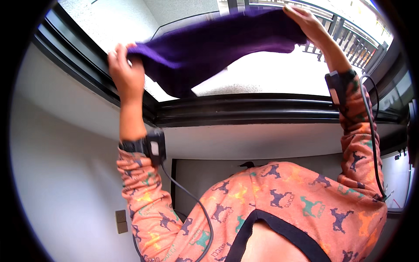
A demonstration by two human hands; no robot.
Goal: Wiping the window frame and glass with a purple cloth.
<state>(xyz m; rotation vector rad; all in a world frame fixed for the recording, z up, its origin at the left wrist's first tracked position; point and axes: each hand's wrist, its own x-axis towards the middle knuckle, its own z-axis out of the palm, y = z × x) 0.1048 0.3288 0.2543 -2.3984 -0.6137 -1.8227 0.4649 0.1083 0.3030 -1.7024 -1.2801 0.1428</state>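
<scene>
A purple cloth [212, 49], ribbed along its lit left edge, is stretched between my two hands in the window opening. My left hand [127, 72] grips its left end, close to the dark window frame's left side. At the upper right, the fingers of my right hand [306, 23] pinch the opposite upper corner. The cloth's lower edge hangs loose and partly blurred above the black window sill track [248, 109]. What kind of garment or textile it is, I cannot tell.
Beyond the opening are a dark railing [358, 49] and a pale textured wall [186, 11]. A glass pane [397, 88] stands at the right. Black wrist devices with a cable [204, 209] hang along both my sleeves. A switch plate [121, 221] sits on the left wall.
</scene>
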